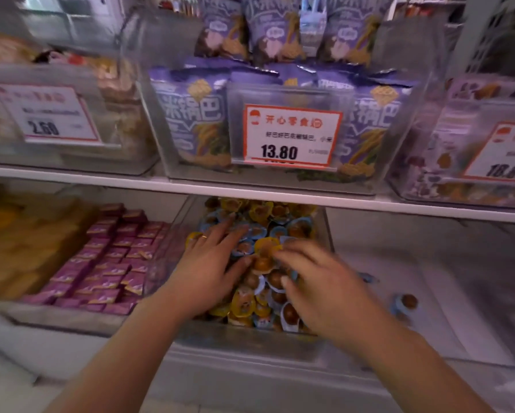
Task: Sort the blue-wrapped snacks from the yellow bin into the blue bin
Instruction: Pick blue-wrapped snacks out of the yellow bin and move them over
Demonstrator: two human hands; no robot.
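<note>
- Head view: the left hand [211,263] lies flat on the heap of snacks, fingers spread and nearly straight, pointing toward 1 o'clock; a ring [204,236] sits on one finger. It presses on the wrappers and grips nothing.
- The right hand [316,281] is at 3 o'clock of the left, fingers bent down into the heap with tips among the wrappers; motion blur hides whether it pinches one.
- The middle bin [250,338] is clear, glossy plastic with straight walls, holding small round brown snacks in crinkly yellow wrappers [268,245] mixed with blue-wrapped snacks [244,248].
- At 3 o'clock of that bin, a pale bin [429,278] holds two loose blue-wrapped pieces [404,302], well apart from the heap.
- At 9 o'clock, flat pink-purple packets [113,263] lie in rows.
- At 12 o'clock, above a white shelf edge [280,193], a clear box holds shiny purple bags [190,120] behind a price card [290,135] reading 13.80.
</note>
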